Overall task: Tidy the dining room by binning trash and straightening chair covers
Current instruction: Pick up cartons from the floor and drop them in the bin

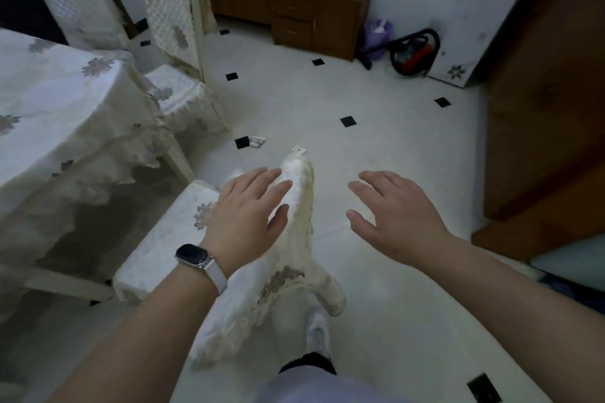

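Note:
Directly below me stands a chair in a cream floral cover (302, 232), its backrest top running from the floor side toward me. My left hand (247, 216), with a dark watch on the wrist, hovers over the backrest top, fingers straight and spread. To the right of the chair my right hand (393, 209) is held out open over the floor and holds nothing. Two small white scraps of trash lie on the tiles beyond the chair: a crumpled wrapper (257, 142) and a smaller bit (299, 150). A purple bin (378, 38) stands by the far wall.
The table under a floral cloth (65, 127) fills the left. Two more covered chairs (176, 42) stand behind it. A brown drawer cabinet (317, 13) and a red-black vacuum (414, 52) sit at the back, a wooden door (540, 108) on the right. My shoe (317, 334) is below.

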Motion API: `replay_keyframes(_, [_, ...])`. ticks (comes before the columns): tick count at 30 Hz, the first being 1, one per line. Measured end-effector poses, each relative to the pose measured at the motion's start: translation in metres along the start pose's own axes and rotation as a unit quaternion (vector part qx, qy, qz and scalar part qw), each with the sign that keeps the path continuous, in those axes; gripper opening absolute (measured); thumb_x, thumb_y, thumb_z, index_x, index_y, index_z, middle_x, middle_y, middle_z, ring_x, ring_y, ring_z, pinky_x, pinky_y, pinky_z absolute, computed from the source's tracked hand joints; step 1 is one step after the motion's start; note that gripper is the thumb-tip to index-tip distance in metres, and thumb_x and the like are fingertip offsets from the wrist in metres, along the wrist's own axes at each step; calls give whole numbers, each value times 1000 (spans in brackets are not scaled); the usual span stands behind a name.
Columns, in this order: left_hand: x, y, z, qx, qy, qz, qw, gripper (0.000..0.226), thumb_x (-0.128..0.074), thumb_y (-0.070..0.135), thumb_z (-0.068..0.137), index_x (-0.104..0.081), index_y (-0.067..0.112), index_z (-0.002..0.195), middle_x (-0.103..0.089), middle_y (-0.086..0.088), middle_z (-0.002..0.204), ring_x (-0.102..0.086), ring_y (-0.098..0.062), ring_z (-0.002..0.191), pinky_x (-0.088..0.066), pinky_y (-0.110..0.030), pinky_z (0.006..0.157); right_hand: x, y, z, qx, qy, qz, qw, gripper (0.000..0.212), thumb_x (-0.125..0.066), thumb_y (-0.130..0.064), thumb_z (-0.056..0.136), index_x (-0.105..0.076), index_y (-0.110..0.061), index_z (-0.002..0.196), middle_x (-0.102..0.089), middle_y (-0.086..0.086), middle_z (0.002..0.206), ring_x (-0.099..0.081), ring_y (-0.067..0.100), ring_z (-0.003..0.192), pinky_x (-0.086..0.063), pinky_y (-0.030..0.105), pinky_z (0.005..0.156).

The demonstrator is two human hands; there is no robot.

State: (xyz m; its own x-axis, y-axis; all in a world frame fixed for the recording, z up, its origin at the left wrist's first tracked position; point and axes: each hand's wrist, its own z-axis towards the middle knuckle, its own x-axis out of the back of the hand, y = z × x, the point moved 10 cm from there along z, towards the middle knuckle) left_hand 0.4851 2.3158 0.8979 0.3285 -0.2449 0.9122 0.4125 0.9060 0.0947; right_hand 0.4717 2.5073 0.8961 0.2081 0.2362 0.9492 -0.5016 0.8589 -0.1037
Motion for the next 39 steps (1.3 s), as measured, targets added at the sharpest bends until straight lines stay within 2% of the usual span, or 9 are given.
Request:
replay_keyframes(4, [-30,-22,69,12,-12,-7,1000,41,-51,35,91,-65,18,125,-61,-7,134,-53,-31,126,-35,-42,103,2,42,57,3,14,-26,1000,50,-47,-45,88,-68,-9,117,-66,14,121,-62,35,108,-50,44,86])
replay_keyframes(9, [-67,-40,140,29,-62,-14,998,44,-52,37,90,-62,18,128,-60,-7,135,-53,-34,125,-44,-48,101,6,93,112,-32,27,-24,999,52,-44,-44,90,-66,-8,120,-64,13,124,-60,34,112,-49,45,89])
replay_keyframes(13, [-87,-42,183,28,-67,-14,997,47,-46,40,89,-61,18,127,-61,-6,133,-54,-33,123,-44,-47,101,4,129,137,-38,54,-28,997,50,-45,-43,90,-67,-7,118,-65,14,121,-61,34,109,-51,45,85])
replay_keyframes(20, [-120,-16,274,-17,-46,-24,999,43,-52,36,89,-62,17,126,-61,-6,132,-53,-31,124,-42,-44,102,-30,217,185,-21,59,-17,998,49,-46,-43,91,-67,-7,116,-65,14,120,-61,34,108,-49,43,84])
replay_keyframes(26, [-166,-8,366,17,-61,37,997,44,-48,38,88,-66,18,122,-65,-5,126,-58,-30,118,-35,-38,100,-44,316,242,-4,62,18,998,49,-46,-43,90,-67,-7,116,-65,14,119,-61,34,108,-50,43,84])
replay_keyframes(31, [-185,22,454,18,-25,21,999,39,-52,34,89,-67,17,119,-66,-4,125,-59,-30,117,-47,-45,98,-25,398,288,34,60,17,998,47,-48,-42,89,-67,-9,114,-65,13,119,-62,33,107,-50,42,85])
replay_keyframes(39, [-222,28,537,33,-44,47,997,41,-54,36,89,-65,17,123,-63,-7,129,-57,-32,120,-46,-47,99,-26,475,352,66,51,31,996,45,-49,-42,89,-67,-10,114,-65,11,120,-60,30,108,-48,41,88])
